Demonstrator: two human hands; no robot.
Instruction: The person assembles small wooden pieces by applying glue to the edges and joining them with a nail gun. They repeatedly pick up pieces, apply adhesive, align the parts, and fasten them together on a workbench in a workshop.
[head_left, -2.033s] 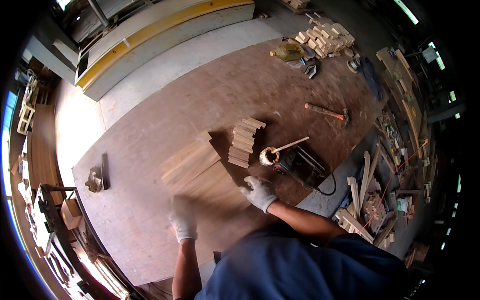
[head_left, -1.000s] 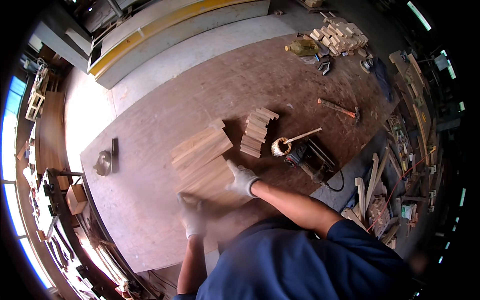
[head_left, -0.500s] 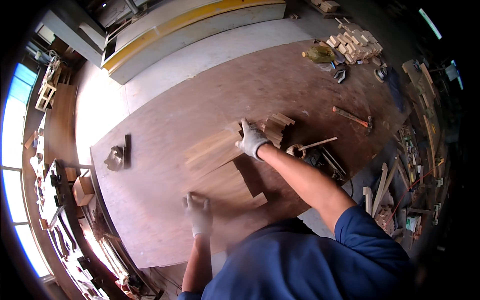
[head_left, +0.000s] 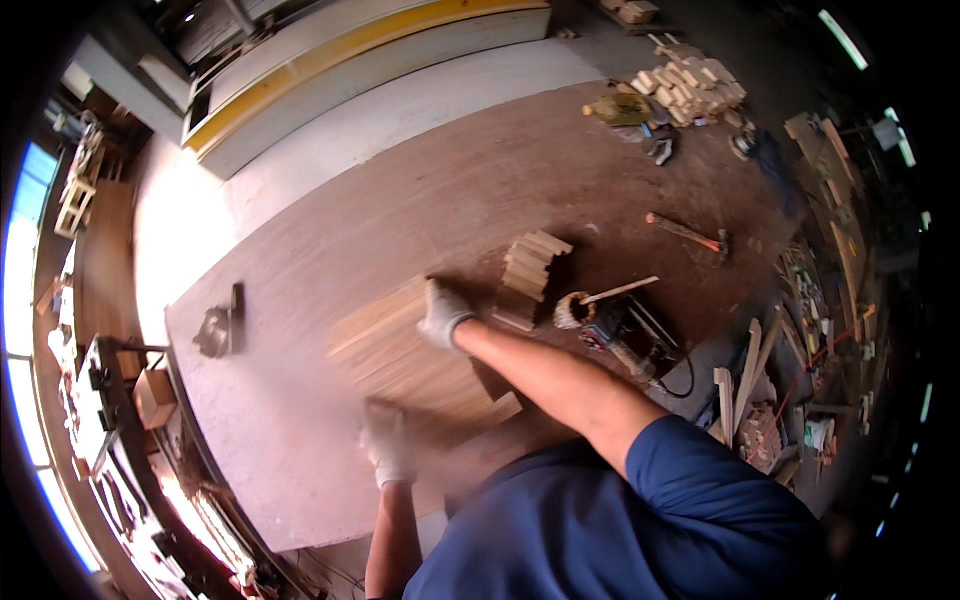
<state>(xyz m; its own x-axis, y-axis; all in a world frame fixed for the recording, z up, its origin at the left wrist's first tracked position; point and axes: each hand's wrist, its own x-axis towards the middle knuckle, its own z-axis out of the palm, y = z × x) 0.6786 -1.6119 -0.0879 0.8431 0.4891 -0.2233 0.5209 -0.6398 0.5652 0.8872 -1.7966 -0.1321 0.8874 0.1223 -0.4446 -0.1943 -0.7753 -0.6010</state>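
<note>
Several long brown wooden strips (head_left: 400,358) lie side by side on the broad brown tabletop (head_left: 300,255). White-gloved right hand (head_left: 443,313): touching their far right end. White-gloved left hand (head_left: 388,442): blurred, at their near-left edge. Grip of either hand: cannot be determined.

glares white through windows (head_left: 25,275) at left, dims rightward, drops shadow right of stacked strips (head_left: 535,262), smears over the left hand (head_left: 390,445), bends and blackens toward the rim.

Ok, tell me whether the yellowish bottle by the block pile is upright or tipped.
Tipped: the bottle lies on its side, its neck pointing left and its body toward the pile of wood blocks.
</note>
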